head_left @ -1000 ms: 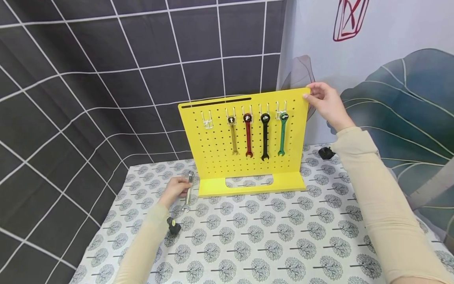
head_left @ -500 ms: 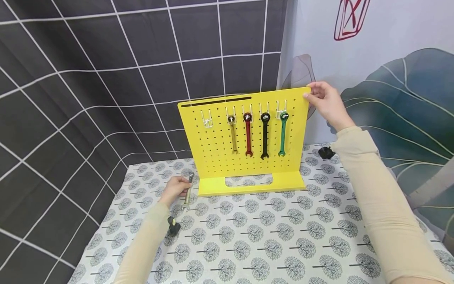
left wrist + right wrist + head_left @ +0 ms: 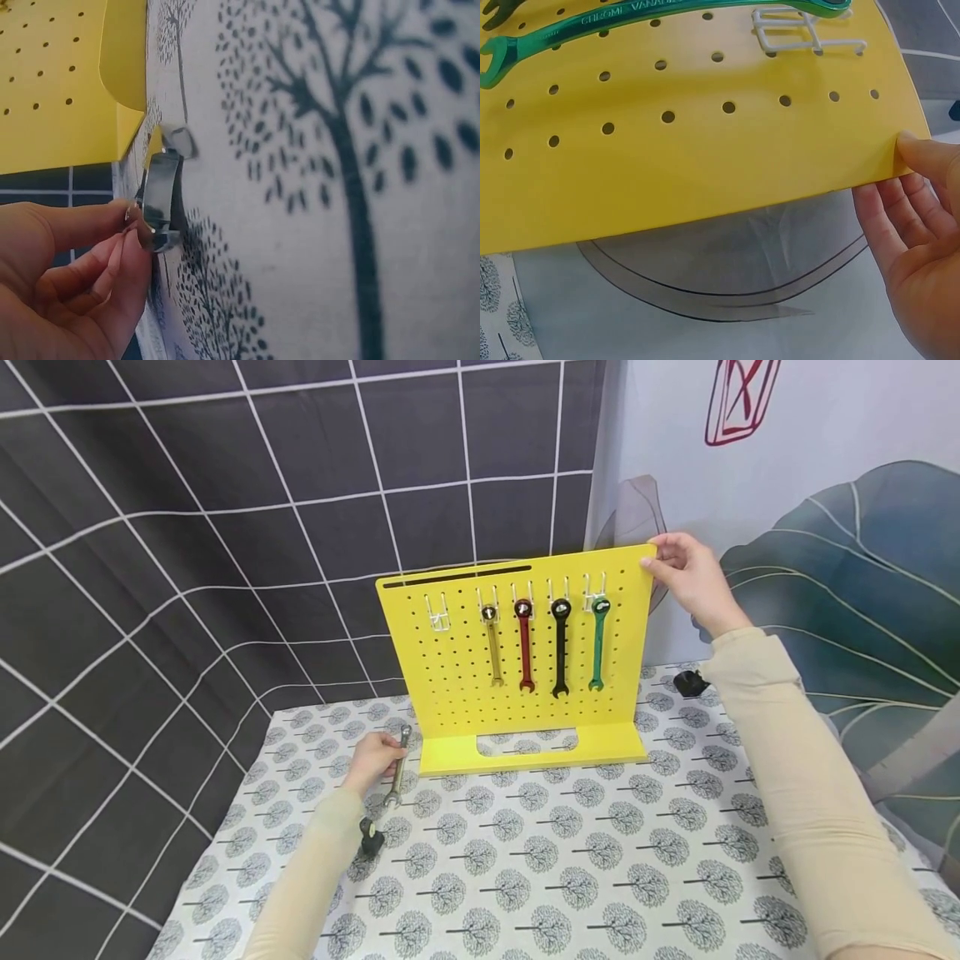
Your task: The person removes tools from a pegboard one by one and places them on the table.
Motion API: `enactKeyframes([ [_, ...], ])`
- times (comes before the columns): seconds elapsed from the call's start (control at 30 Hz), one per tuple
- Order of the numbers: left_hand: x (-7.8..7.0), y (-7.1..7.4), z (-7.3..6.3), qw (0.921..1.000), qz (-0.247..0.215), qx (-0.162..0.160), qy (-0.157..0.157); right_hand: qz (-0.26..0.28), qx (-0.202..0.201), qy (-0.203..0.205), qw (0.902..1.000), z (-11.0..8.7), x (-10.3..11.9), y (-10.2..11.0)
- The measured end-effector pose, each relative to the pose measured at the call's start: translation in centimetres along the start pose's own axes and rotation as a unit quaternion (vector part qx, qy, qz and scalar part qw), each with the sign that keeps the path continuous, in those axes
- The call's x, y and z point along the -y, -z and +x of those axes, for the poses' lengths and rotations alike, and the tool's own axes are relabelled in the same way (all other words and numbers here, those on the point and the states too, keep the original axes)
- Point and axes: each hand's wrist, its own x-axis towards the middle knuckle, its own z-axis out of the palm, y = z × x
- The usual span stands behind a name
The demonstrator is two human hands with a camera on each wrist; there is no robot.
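Observation:
My left hand [image 3: 373,759] pinches a silver combination wrench [image 3: 399,770] between thumb and fingers, low over the tablecloth and left of the yellow pegboard [image 3: 450,693]. In the left wrist view the wrench [image 3: 160,191] appears foreshortened, close to the printed cloth. At the pegboard's upper right corner, my right hand [image 3: 693,578] grips the edge, thumb on the front face and fingers behind. Gold [image 3: 493,647], red [image 3: 526,647], black [image 3: 561,647] and green wrenches [image 3: 597,643] hang from white hooks on the board. A white hook [image 3: 438,614] at the left carries nothing.
The pegboard's flat base [image 3: 615,747] rests on a tree-patterned tablecloth [image 3: 540,860]. A dark curtain with white grid lines [image 3: 300,543] hangs behind and to the left. A pale wall covering with large leaf shapes [image 3: 847,585] stands at the right.
The left hand and the silver wrench have shifted very slightly. My right hand keeps its grip on the pegboard corner, and the hanging wrenches stay in place.

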Motion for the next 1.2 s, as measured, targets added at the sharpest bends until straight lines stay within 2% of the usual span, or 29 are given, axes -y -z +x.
enactKeyframes([
  [0.5,-0.5,0.0,-0.5,0.9996,0.022,-0.014,-0.013,0.002,-0.003,-0.004,1.0000,-0.1,0.1,0.1],
  [0.87,-0.5,0.7,0.0,0.9999,0.010,0.004,-0.011,0.006,0.000,-0.007,1.0000,-0.2,0.1,0.1],
  [1.0,-1.0,1.3,-0.3,0.9996,-0.005,0.008,-0.028,0.006,0.001,-0.008,1.0000,-0.2,0.1,0.0],
  [1.2,-2.6,2.3,-0.4,0.9980,-0.011,0.004,-0.061,0.003,0.003,-0.004,1.0000,-0.1,0.1,0.0],
])
